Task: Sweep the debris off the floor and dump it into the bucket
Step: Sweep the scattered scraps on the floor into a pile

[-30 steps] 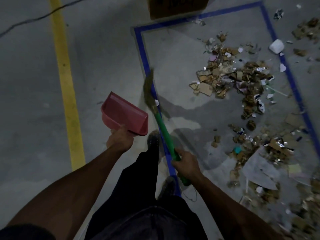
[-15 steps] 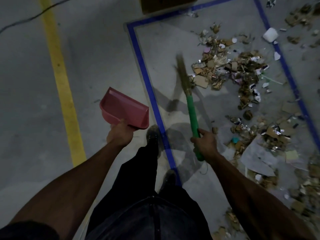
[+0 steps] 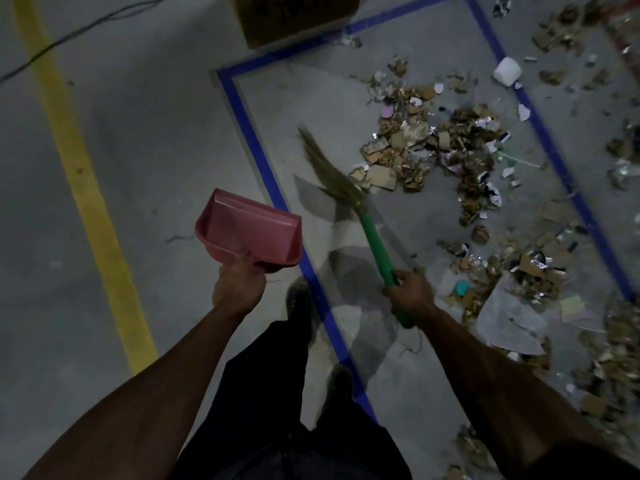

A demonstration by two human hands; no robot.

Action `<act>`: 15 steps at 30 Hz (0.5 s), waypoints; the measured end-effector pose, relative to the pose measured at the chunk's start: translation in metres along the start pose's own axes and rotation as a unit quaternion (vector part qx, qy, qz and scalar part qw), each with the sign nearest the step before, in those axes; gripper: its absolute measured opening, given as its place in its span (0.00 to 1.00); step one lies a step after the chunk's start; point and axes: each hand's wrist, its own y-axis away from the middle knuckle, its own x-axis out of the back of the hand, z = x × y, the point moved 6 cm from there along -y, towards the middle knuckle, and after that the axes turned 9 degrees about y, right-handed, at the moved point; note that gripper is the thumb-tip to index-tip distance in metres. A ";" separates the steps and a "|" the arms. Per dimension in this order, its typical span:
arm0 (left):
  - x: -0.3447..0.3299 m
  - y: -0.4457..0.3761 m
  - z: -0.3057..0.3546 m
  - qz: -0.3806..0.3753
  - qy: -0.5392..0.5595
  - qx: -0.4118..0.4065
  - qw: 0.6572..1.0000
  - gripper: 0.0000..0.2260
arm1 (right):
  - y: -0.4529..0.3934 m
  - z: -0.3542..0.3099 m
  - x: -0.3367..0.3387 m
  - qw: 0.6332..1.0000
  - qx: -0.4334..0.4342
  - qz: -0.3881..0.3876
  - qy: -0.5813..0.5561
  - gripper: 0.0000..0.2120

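**Dustpan in one hand, broom in the other, rubbish spread on the floor**

Floor (image 3: 156, 140) of grey concrete fills the view. At the far left a yellow line (image 3: 83, 188) runs down it, and a thin black cable (image 3: 79, 29) crosses the line near the top.

The left hand (image 3: 239, 285) has its fingers curled round the handle of a pink dustpan (image 3: 249, 232), which is held above the floor, its open mouth turned up and away from the person. Below it, two dark shoes and dark trouser legs stand beside a blue tape line (image 3: 263, 161), part of a taped rectangle.

Inside that rectangle the right hand (image 3: 410, 292) grips the green handle of a broom (image 3: 375, 251). The bristles point up and left and are blurred, so I cannot tell whether they touch the floor; they lie just beside the near edge of the debris (image 3: 433, 147).

The debris is a loose scatter of cardboard scraps, paper and foil bits, filling the right half of the rectangle and spilling past its right edge. A white lump (image 3: 506, 71) lies on the right tape line. A cardboard box (image 3: 298, 15) stands at the top edge.
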 end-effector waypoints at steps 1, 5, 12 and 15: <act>0.002 -0.007 0.006 0.004 0.017 0.004 1.000 0.24 | -0.008 -0.004 0.012 1.000 -0.014 0.009 -0.012 0.28; 0.010 -0.027 0.035 0.007 0.057 0.001 0.998 0.21 | -0.021 -0.030 0.037 0.994 -0.033 0.042 -0.098 0.26; 0.007 -0.043 0.089 0.001 0.041 -0.012 0.999 0.26 | 0.002 -0.053 0.033 0.994 0.043 0.032 -0.094 0.21; -0.005 -0.049 0.119 0.007 0.032 -0.024 0.999 0.25 | -0.025 -0.050 0.055 0.994 0.024 -0.002 -0.105 0.20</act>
